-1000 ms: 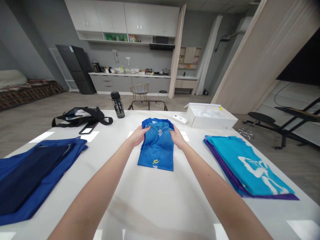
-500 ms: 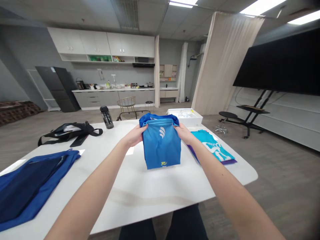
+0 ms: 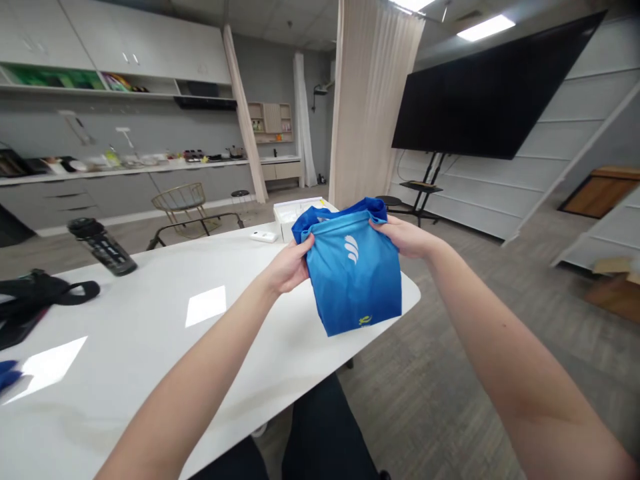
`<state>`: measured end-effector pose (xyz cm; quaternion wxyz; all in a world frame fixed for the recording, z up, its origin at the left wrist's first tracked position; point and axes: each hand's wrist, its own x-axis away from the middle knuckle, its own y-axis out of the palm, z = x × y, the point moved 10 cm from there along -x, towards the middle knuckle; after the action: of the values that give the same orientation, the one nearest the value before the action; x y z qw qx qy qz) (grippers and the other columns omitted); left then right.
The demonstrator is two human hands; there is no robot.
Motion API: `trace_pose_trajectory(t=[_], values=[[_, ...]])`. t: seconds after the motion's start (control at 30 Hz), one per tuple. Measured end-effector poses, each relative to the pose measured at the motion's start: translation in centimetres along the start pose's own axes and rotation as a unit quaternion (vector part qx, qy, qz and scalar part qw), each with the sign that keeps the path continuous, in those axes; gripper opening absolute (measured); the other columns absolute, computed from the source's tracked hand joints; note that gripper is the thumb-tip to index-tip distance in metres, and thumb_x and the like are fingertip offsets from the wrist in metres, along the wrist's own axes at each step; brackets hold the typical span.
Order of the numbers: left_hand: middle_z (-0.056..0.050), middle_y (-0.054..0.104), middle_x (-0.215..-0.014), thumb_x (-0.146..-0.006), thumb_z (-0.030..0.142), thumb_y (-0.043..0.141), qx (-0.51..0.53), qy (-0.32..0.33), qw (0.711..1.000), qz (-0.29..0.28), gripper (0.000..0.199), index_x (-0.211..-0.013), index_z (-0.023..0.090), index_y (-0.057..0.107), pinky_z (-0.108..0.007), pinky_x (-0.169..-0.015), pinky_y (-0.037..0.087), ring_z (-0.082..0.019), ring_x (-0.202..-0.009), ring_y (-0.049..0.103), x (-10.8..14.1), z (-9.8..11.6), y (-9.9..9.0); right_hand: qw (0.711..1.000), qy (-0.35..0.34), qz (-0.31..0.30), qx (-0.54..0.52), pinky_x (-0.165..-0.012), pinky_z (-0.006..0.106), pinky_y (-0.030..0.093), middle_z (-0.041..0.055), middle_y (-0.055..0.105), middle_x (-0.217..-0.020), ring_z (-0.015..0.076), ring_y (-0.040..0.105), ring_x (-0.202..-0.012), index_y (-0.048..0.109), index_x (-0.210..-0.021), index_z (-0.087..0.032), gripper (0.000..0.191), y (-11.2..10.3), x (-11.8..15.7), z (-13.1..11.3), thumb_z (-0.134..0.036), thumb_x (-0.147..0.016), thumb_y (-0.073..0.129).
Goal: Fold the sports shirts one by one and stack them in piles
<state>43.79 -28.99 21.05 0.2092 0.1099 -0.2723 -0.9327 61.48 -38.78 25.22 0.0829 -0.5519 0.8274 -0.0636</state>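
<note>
A folded blue T-shirt point(image 3: 357, 283) with a white leaf-like logo and a small yellow mark hangs in front of me, above the table's right side. My left hand point(image 3: 289, 267) pinches its upper left corner, thumb on the front. At the upper right corner my right hand point(image 3: 407, 237) grips the cloth the same way. The darker blue top edge bulges behind the front layer. Both hands are closed, and the shirt's lower edge hangs free and slightly tilted.
On the white table point(image 3: 150, 287) are a dark bottle point(image 3: 103, 247), a black bag point(image 3: 40, 293), a white open box point(image 3: 285, 217) and a small white device point(image 3: 263, 236). A bit of blue cloth point(image 3: 9, 375) shows at the left edge. A wire-backed chair point(image 3: 183, 200) stands beyond.
My view has swung to the right. The T-shirt, still in both hands, has moved right over the table's right end and tilted. It now covers where the turquoise garment lay.
</note>
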Motion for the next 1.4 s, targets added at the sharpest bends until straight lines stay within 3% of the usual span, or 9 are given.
trace_pose_trajectory(t=[0.13, 0.27, 0.6, 0.73, 0.87, 1.03, 1.17, 1.27, 1.4], values=[[-0.008, 0.075, -0.114, -0.098, 0.030, 0.061, 0.052, -0.013, 0.999, -0.009, 0.031, -0.127, 0.021, 0.063, -0.044, -0.105, 0.052, -0.021, -0.106, 0.072, -4.2, -3.4, 2.7, 0.999, 0.052, 0.000, 0.008, -0.097, 0.042, 0.057, 0.0045, 0.076, -0.111, 0.0246, 0.072, -0.105, 0.067, -0.121, -0.026, 0.027, -5.2, -1.2, 1.7, -0.036, -0.096, 0.059], [-0.010, 0.074, -0.117, -0.098, 0.032, 0.059, 0.075, -0.024, 0.997, 0.013, 0.033, -0.129, 0.019, 0.062, -0.045, -0.106, 0.051, -0.023, -0.109, 0.071, -8.9, -6.6, 1.4, 0.994, 0.099, -0.004, 0.038, -0.094, 0.041, 0.059, 0.0040, 0.076, -0.112, 0.0238, 0.072, -0.102, 0.066, -0.122, -0.028, 0.030, -8.4, -5.9, 5.7, -0.038, -0.094, 0.064], [-0.007, 0.076, -0.110, -0.094, 0.027, 0.062, 0.028, -0.028, 0.980, 0.195, 0.035, -0.129, 0.021, 0.061, -0.044, -0.102, 0.053, -0.021, -0.103, 0.071, -21.2, -14.6, -15.8, 0.996, 0.034, 0.023, 0.076, -0.098, 0.043, 0.053, 0.0054, 0.077, -0.108, 0.0234, 0.069, -0.099, 0.073, -0.115, -0.019, 0.031, -7.6, -23.1, 21.5, -0.032, -0.087, 0.067], [-0.006, 0.076, -0.099, -0.087, 0.020, 0.065, -0.071, -0.017, 0.962, 0.262, 0.029, -0.116, 0.018, 0.066, -0.042, -0.097, 0.054, -0.021, -0.097, 0.071, -23.2, -15.1, -21.2, 0.981, -0.017, 0.058, 0.182, -0.099, 0.041, 0.050, 0.0042, 0.077, -0.105, 0.0248, 0.067, -0.103, 0.076, -0.110, -0.017, 0.030, -7.0, -26.6, 23.9, -0.030, -0.086, 0.063], [-0.007, 0.074, -0.101, -0.076, 0.013, 0.070, -0.282, 0.024, 0.905, 0.317, 0.028, -0.104, 0.016, 0.069, -0.043, -0.101, 0.049, -0.026, -0.104, 0.067, -23.9, -12.9, -24.6, 0.941, 0.014, 0.094, 0.325, -0.095, 0.036, 0.050, 0.0057, 0.076, -0.097, 0.0263, 0.067, -0.101, 0.077, -0.103, -0.015, 0.028, -6.8, -28.2, 25.4, -0.032, -0.088, 0.061], [-0.021, 0.055, -0.140, -0.076, 0.007, 0.064, -0.507, 0.106, 0.790, 0.328, 0.064, -0.139, 0.013, 0.053, -0.047, -0.115, 0.034, -0.033, -0.133, 0.050, -23.0, -9.7, -23.0, 0.867, 0.026, 0.118, 0.483, -0.100, 0.045, 0.046, 0.0168, 0.065, -0.129, 0.0335, 0.059, -0.118, 0.060, -0.135, -0.017, 0.051, -5.2, -27.3, 25.2, -0.033, -0.087, 0.066], [-0.017, 0.041, -0.156, -0.091, 0.015, 0.051, -0.627, 0.180, 0.745, 0.140, 0.054, -0.144, 0.018, 0.050, -0.048, -0.123, 0.017, -0.031, -0.148, 0.033, -23.3, -11.2, -16.1, 0.836, -0.066, 0.122, 0.531, -0.108, 0.054, 0.040, 0.0201, 0.052, -0.145, 0.0373, 0.047, -0.131, 0.046, -0.148, -0.017, 0.058, -2.7, -25.3, 23.3, -0.032, -0.093, 0.057], [-0.016, 0.044, -0.156, -0.096, 0.033, 0.051, -0.658, 0.097, 0.747, 0.019, 0.049, -0.144, 0.019, 0.052, -0.053, -0.124, 0.012, -0.032, -0.148, 0.034, -23.7, -15.0, -14.5, 0.860, -0.095, 0.014, 0.501, -0.116, 0.052, 0.034, 0.0141, 0.051, -0.149, 0.0316, 0.044, -0.138, 0.051, -0.146, -0.021, 0.048, -0.3, -24.4, 24.7, -0.036, -0.101, 0.043], [-0.018, 0.042, -0.157, -0.097, 0.046, 0.052, -0.690, 0.019, 0.723, 0.025, 0.058, -0.147, 0.017, 0.049, -0.058, -0.122, 0.009, -0.036, -0.149, 0.031, -23.0, -16.8, -15.7, 0.867, 0.014, -0.029, 0.497, -0.118, 0.067, 0.021, 0.0122, 0.037, -0.161, 0.0356, 0.029, -0.150, 0.048, -0.149, -0.022, 0.052, -1.4, -23.1, 28.0, -0.046, -0.104, 0.037]])
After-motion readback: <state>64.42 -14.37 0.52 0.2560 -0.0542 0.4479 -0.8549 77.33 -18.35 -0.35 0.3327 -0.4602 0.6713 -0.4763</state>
